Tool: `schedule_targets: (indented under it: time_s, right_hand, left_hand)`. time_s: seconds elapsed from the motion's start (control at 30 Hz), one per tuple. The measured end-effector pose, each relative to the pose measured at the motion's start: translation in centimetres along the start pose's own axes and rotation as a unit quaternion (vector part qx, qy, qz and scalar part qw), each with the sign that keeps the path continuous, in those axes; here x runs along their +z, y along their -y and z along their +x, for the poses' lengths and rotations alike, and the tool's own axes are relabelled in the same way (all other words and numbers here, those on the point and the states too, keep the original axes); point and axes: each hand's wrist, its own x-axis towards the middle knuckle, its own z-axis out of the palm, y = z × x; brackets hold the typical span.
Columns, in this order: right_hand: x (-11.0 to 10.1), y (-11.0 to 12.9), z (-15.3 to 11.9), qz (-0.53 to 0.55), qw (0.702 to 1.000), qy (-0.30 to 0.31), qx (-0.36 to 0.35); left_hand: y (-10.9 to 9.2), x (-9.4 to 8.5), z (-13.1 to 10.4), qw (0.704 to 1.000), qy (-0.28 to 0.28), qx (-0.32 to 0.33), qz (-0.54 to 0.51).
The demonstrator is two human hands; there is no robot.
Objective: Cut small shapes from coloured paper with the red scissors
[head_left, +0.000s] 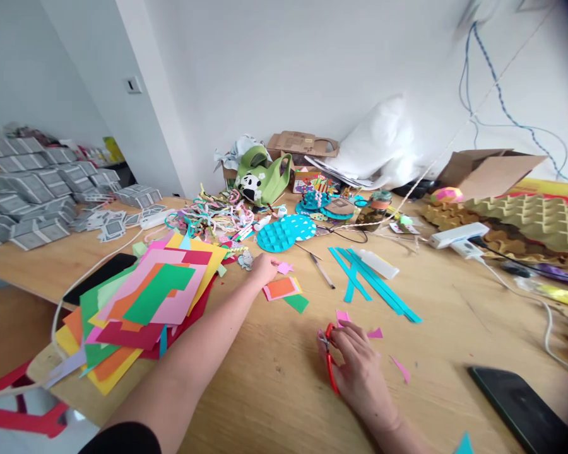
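My left hand (pixel 264 268) reaches forward over the table, its fingers closed at the edge of a small pink paper cutout (pixel 284 268). Just in front of me, my right hand (pixel 358 364) is wrapped round red-handled scissors (pixel 331 366), whose blades are mostly hidden. Pink paper scraps (pixel 375 333) lie around that hand. Nearer the left hand are a small orange-and-pink paper stack (pixel 283 289), a green paper piece (pixel 296 304) and a grey cutout (pixel 245 260). A pen (pixel 322 272) lies between the hands and the blue paper strips (pixel 373 284).
A pile of coloured paper (pixel 161 290) covers the left side, partly over a black phone (pixel 99 277). Blue decorated ovals (pixel 277 234), pipe cleaners (pixel 213 211) and a green bag (pixel 269 180) stand behind. At right are a dark phone (pixel 518 403), a power strip (pixel 457 235) and egg trays (pixel 534 217).
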Motion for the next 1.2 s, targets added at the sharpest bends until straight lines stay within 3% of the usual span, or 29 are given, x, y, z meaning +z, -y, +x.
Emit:
schedule_targets:
  time_s: [0.23,0.37,0.5,0.77,1.03,1.2]
  right_hand:
    - [0.2,-0.2,-0.2,0.007,1.000,0.003,0.009]
    - [0.2,-0.3,-0.3,0.010,1.000,0.012,0.006]
    - [0.2,-0.3,-0.3,0.008,1.000,0.017,0.008]
    - [0.1,-0.3,-0.1,0.007,1.000,0.006,-0.016]
    - [0.3,0.0,0.0,0.000,1.000,0.004,-0.021]
    - [0.5,0.2,0.2,-0.003,1.000,0.008,-0.026]
  left_hand:
    - [-2.0,-1.9,-1.5,0.997,-0.008,0.058,0.053]
    - [-2.5,-2.9,-4.5,0.973,0.081,0.120,0.180]
    - [-2.4,-2.8,-6.4,0.951,0.083,0.143,0.260]
    - [-2.3,-2.2,-6.9,0.919,0.096,0.154,0.349]
    - [-1.4,-2.1,-7.1,0.940,0.047,0.139,0.309]
    - [-1.1,-2.2,-7.1,0.965,0.049,0.078,0.246]
